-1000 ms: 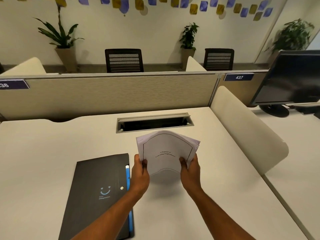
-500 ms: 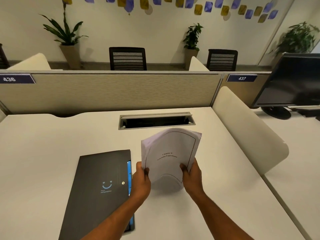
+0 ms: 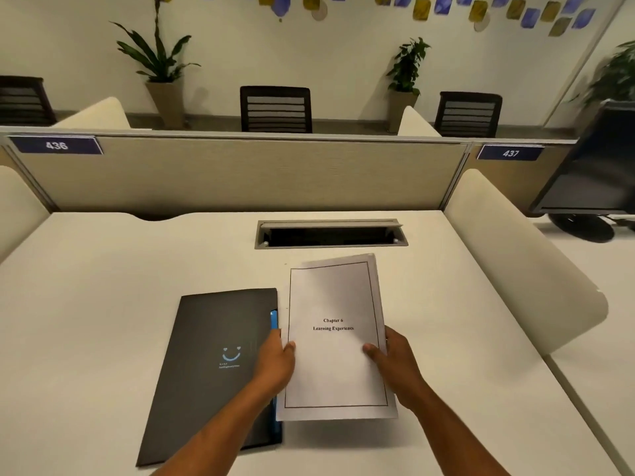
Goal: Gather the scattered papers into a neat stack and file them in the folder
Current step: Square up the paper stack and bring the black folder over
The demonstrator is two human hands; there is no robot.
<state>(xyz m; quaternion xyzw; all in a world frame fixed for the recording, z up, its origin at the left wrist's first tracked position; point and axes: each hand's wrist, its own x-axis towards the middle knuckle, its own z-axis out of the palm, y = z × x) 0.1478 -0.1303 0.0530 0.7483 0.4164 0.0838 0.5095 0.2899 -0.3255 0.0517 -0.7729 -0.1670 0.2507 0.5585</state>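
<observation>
A stack of white papers (image 3: pixel 335 369), its top sheet reading "Chapter 6 Learning Experience" inside a black border, lies nearly flat over the white desk (image 3: pixel 103 304). My left hand (image 3: pixel 275 364) grips its left edge with the thumb on top. At the right edge, my right hand (image 3: pixel 395 364) grips the same way. A closed black folder (image 3: pixel 213 365) with a blue smiley logo and a blue inner edge lies on the desk just left of the stack, under my left forearm.
A grey cable slot (image 3: pixel 330 234) is set in the desk behind the papers. A beige partition (image 3: pixel 240 173) closes the back; a rounded cream divider (image 3: pixel 522 262) stands at the right. A dark monitor (image 3: pixel 594 173) sits on the neighbouring desk.
The stack was held upright and bowed in both hands; it has now tilted down to lie nearly flat and squared. The view has shifted a little to the left.
</observation>
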